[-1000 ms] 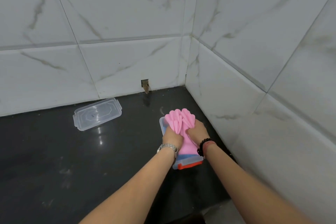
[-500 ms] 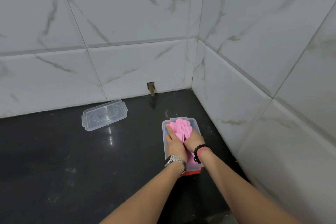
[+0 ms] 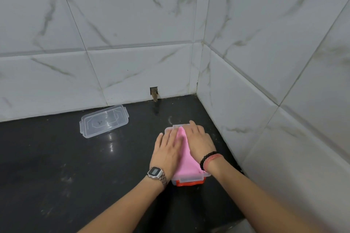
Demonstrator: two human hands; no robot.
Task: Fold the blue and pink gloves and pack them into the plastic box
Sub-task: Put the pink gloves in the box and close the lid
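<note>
Head view: both hands lie palm-down, flat, on the pink glove (image 3: 184, 154) that fills the plastic box (image 3: 191, 178). Left hand (image 3: 167, 150) covers the box's left side, fingers (image 3: 173, 135) spread and straight, holding nothing, just pressing on the glove. Right hand (image 3: 199, 141) covers the right side, its fingers also extended flat with the tips reaching the box's far rim; no grip on anything. A strip of pink shows between the two hands and runs back toward the wrists to the near rim. Blue glove not visible; can't tell if it sits under the pink one. Box's near end shows a clear latch tab over an orange-red part (image 3: 189, 183). Box stands on the dark worktop (image 3: 56, 166), close to the corner of the marble-tile walls (image 3: 265, 62), right of the right hand. Clear lid (image 3: 104, 120) lies flat on the worktop, well apart, up-left of the left fingers, near the back wall. Left wrist has a metal digital watch (image 3: 156, 173); right wrist has a black bead bracelet (image 3: 207, 159) touching a red band (image 3: 215, 158). Small notch (image 3: 154, 93) at the base of the back wall, beyond the fingertips.
</note>
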